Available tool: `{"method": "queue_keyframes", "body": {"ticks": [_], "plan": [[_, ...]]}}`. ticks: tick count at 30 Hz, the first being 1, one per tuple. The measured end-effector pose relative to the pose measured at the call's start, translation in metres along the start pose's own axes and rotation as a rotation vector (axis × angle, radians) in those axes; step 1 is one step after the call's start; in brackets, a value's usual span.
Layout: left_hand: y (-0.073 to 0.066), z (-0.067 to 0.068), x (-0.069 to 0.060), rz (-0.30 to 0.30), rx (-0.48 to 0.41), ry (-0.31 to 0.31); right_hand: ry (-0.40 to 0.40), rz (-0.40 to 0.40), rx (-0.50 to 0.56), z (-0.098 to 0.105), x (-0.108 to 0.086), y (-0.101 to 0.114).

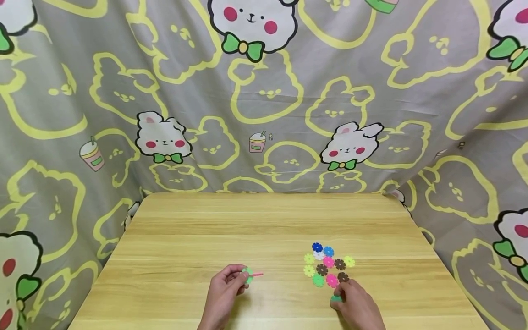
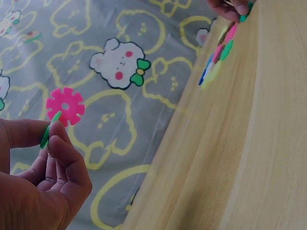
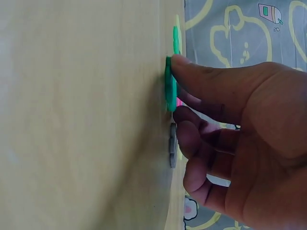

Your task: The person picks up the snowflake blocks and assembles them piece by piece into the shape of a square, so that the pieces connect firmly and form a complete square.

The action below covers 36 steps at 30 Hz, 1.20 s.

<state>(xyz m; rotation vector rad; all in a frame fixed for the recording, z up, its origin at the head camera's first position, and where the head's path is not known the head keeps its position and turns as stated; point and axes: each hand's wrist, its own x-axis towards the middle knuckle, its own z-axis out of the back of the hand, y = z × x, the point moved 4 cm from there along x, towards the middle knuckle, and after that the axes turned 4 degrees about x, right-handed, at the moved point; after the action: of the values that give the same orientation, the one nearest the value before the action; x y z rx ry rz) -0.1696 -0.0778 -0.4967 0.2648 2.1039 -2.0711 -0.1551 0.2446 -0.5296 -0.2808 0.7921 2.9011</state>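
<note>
My left hand (image 1: pixel 222 288) pinches a green notched disc (image 1: pixel 247 276) between thumb and index finger, above the table. A pink notched disc (image 2: pixel 65 106) is joined to it crosswise and stands out from the fingertips. Beside the disc group, my right hand (image 1: pixel 358 305) pinches another green disc (image 3: pixel 170 86) by its edges, close to the tabletop. The nearest discs to it are a pink one (image 1: pixel 332 280) and a brown one (image 1: pixel 343 277). Part of the right hand's green disc is hidden by its fingers in the head view.
Several flat notched discs lie together right of centre, among them a dark blue disc (image 1: pixel 316 247), a yellow disc (image 1: pixel 349 261) and a green disc (image 1: pixel 318 280). The wooden table (image 1: pixel 185 229) is bordered by a patterned grey curtain (image 1: pixel 280 91) at the back and sides.
</note>
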Motion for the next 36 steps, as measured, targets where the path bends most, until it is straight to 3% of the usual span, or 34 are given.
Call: {"method": "queue_keyframes", "body": {"ticks": [9,14,18,22,31,36], "plan": [[0.001,-0.001,-0.001,0.001,0.003,-0.004,0.06,0.066,0.078,-0.006,-0.001,0.012],[0.0,-0.001,-0.002,-0.007,0.018,-0.006,-0.001,0.118,0.112,-0.003,0.001,0.028],[-0.001,-0.001,-0.003,-0.012,0.02,-0.007,-0.055,0.178,0.205,-0.002,0.004,0.044],[-0.001,-0.002,-0.003,-0.013,0.016,-0.003,-0.049,0.22,0.327,-0.005,0.007,0.06],[0.001,-0.002,-0.002,-0.007,0.012,0.002,0.044,0.287,0.524,-0.012,0.006,0.088],[0.001,-0.003,-0.002,-0.001,0.001,0.005,0.149,0.26,0.697,-0.014,0.004,0.103]]}}
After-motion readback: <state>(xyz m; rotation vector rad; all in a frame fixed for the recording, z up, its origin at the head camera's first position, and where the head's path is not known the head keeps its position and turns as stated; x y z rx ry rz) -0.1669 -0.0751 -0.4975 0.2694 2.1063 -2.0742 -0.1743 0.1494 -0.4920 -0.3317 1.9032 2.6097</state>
